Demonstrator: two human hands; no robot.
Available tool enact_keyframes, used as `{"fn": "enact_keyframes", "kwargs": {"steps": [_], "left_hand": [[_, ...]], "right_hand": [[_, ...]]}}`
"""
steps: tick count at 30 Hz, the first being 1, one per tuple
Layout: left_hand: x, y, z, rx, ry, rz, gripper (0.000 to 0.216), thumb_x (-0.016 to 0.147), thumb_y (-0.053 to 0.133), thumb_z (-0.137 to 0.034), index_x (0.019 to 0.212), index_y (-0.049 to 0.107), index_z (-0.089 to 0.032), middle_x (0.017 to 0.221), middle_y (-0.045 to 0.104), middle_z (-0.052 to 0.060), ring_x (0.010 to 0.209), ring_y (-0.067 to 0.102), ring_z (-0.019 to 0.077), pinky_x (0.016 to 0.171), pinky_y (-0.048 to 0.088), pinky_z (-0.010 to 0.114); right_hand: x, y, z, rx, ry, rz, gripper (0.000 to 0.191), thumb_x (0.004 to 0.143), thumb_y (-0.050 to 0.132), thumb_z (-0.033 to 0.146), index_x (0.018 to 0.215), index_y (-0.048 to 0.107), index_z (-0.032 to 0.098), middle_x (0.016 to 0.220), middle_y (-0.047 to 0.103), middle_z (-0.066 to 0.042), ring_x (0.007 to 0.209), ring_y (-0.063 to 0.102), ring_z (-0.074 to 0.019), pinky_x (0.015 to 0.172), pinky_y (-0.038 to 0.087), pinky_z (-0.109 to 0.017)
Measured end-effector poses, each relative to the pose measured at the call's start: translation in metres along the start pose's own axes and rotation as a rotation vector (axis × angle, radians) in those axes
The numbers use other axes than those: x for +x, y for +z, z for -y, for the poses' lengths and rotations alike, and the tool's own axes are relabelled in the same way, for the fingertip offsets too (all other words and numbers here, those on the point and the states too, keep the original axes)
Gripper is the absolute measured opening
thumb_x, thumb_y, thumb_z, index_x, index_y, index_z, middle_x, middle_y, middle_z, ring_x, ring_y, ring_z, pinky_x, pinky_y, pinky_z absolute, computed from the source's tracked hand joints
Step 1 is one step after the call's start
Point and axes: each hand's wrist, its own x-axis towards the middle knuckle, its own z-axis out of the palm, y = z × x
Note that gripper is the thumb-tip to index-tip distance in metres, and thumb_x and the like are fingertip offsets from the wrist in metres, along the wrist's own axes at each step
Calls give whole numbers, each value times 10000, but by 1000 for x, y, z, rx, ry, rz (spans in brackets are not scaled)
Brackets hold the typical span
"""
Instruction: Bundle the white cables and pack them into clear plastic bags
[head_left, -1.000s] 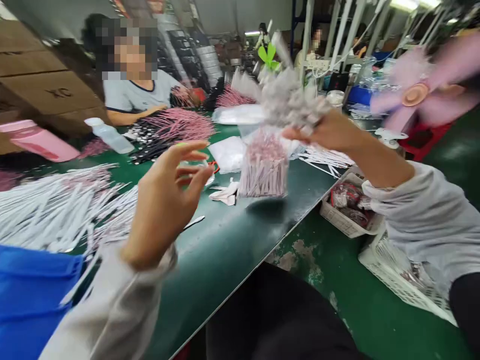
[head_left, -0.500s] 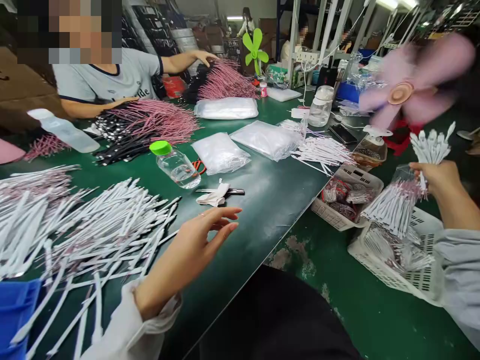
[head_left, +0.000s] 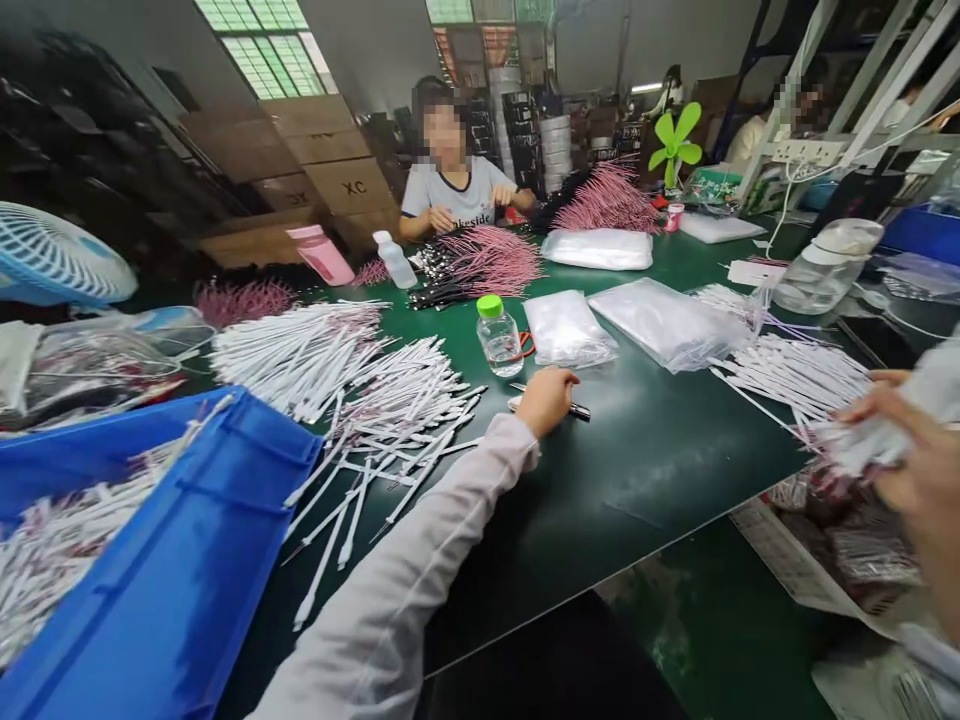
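My left hand (head_left: 546,399) reaches out over the green table (head_left: 660,470), fingers curled down on a small white wad and a dark pen-like tool (head_left: 574,409) by a clear bottle with a green cap (head_left: 499,336). Its grip is hidden. My right hand (head_left: 911,455) is at the right edge, blurred, closed on a bundle of white sticks (head_left: 862,447). White sticks (head_left: 360,385) lie piled left of the left arm.
A blue bin (head_left: 172,560) with sticks sits at the near left. Clear bag stacks (head_left: 660,322) lie mid-table. A person (head_left: 454,190) sits opposite among pink sticks (head_left: 491,258). A white basket (head_left: 847,560) stands on the floor right. A fan (head_left: 56,258) is left.
My left hand moved forward from the near table edge to the white wad and tool. My right hand came back from over the floor basket to the table edge, still gripping sticks.
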Motion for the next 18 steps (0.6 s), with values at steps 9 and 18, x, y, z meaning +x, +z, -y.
{"fn": "enact_keyframes", "kwargs": {"steps": [9, 18], "left_hand": [[70, 29, -3, 88, 48, -91, 297, 865, 503, -118, 1143, 604, -149, 1251, 571, 142, 1196, 470, 248, 982, 391, 406], [63, -18, -18, -192, -61, -356, 230, 963, 360, -258, 945, 577, -186, 986, 684, 80, 950, 630, 165, 838, 460, 287]], "right_hand": [[-94, 131, -32, 395, 346, 403, 244, 699, 763, 322, 853, 622, 197, 458, 385, 70, 460, 388, -64, 584, 450, -224], [-86, 140, -56, 624, 814, 243, 157, 698, 715, 176, 833, 635, 168, 592, 530, 21, 575, 524, -99, 600, 529, -233]]}}
